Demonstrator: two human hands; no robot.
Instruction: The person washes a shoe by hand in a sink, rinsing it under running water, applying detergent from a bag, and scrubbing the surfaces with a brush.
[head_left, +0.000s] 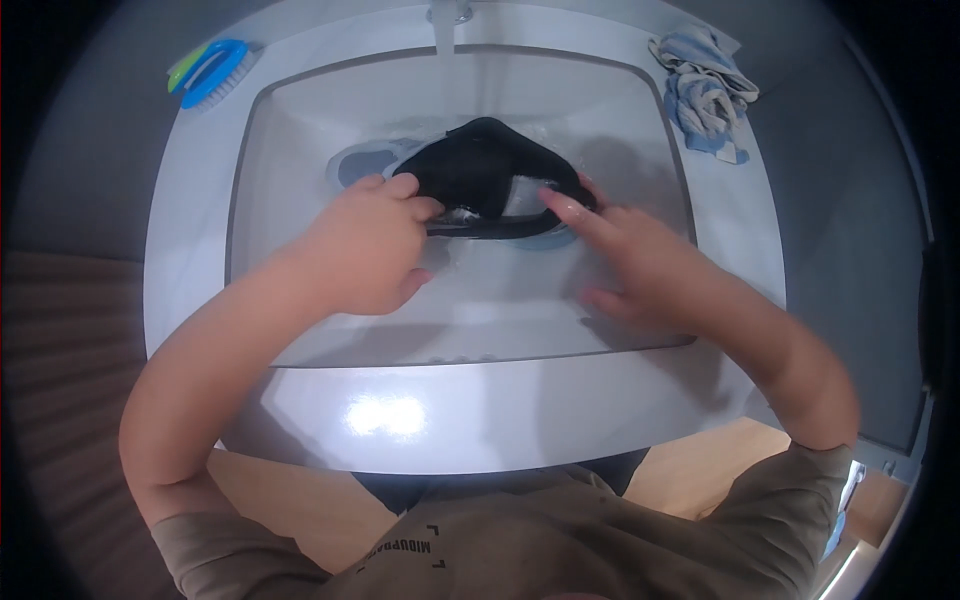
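A wet black fabric item (480, 169), its exact kind unclear, lies in the white sink basin (480, 330). It has a raised peak at the back, a light patch at the right and a black band along its near edge. My left hand (367, 240) has its fingers curled on the item's left end, thumb apart from it. At the right end, my right hand (637, 247) grips the edge, index finger over the light patch and other fingers partly hidden behind. A pale translucent piece with a grey oval (367, 166) shows at the item's left, partly covered.
A faucet (444, 26) stands at the back, apparently running water into the basin. On the rim, a blue and green scrub brush (214, 75) rests at the back left. A crumpled blue and white cloth (705, 94) lies at the back right.
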